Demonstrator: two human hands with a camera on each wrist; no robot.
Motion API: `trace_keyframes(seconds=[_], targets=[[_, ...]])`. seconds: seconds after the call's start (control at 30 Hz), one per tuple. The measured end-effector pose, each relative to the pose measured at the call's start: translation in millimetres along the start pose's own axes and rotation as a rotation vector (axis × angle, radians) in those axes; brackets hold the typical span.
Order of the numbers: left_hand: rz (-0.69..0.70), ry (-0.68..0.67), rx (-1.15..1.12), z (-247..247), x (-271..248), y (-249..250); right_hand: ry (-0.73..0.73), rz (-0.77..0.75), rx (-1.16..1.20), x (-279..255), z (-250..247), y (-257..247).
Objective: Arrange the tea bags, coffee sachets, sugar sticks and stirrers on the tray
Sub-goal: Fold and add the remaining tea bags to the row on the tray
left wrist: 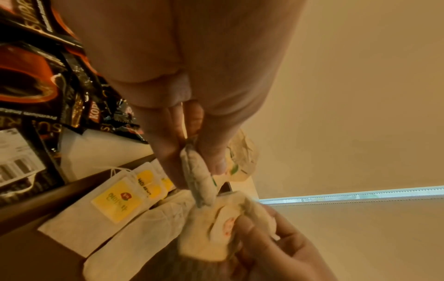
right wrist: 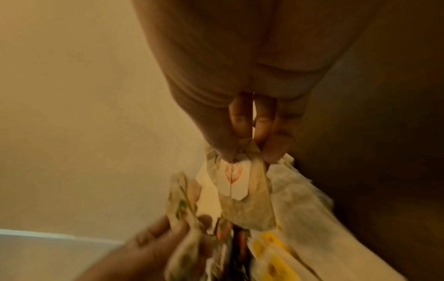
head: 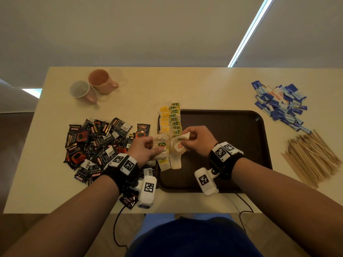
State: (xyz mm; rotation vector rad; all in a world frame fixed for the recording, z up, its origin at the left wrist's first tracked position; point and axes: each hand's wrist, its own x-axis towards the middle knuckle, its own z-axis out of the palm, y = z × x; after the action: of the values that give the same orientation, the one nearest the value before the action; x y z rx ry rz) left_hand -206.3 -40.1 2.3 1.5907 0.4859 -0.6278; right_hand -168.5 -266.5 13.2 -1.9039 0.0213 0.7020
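Both hands pinch tea bags: left hand (head: 146,148) a green-tagged paper tea bag (head: 161,144), right hand (head: 196,140) a red-tagged one (head: 179,146). Just beyond the grip, two tea-bag rows (head: 170,119) line the dark brown plastic tray (head: 232,127); black coffee sachets (head: 96,143), blue sugar sticks (head: 280,104) and wooden stirrers (head: 311,156) lie untouched on the surface, so most remains.

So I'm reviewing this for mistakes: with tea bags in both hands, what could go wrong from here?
The left hand and right hand each pinch tea bags directly above the two laid rows; setting them down could knock those rows askew. The yellow row overhangs the tray rim, so bags could slip off.
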Motion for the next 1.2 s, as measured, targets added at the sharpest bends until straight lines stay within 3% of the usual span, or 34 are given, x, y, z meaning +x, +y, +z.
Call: trace_keyframes(seconds=[0.17, 0.27, 0.63, 0.8, 1.07, 1.2], targets=[[0.041, 0.02, 0.05, -3.8, -2.3, 0.2, -0.192, 0.061, -0.341, -12.4, 29.9, 19.9], [0.037, 0.023, 0.043, -5.6, -1.9, -0.9, -0.201, 0.068, -0.464, -17.4, 40.3, 29.7], [0.048, 0.015, 0.044, -7.7, 1.9, -2.2, -0.054, 0.023, -0.321, -20.5, 37.1, 35.3], [0.034, 0.011, 0.007, -5.6, 3.6, -1.0, -0.024, 0.051, -0.394, -13.9, 35.9, 33.6], [0.025, 0.011, 0.016, -5.6, 3.5, 0.7, -0.111, 0.055, -0.555, -6.1, 35.3, 27.3], [0.043, 0.004, 0.0, -4.4, 2.2, 4.2, -0.142, 0.051, -0.523, -6.1, 33.4, 31.4]])
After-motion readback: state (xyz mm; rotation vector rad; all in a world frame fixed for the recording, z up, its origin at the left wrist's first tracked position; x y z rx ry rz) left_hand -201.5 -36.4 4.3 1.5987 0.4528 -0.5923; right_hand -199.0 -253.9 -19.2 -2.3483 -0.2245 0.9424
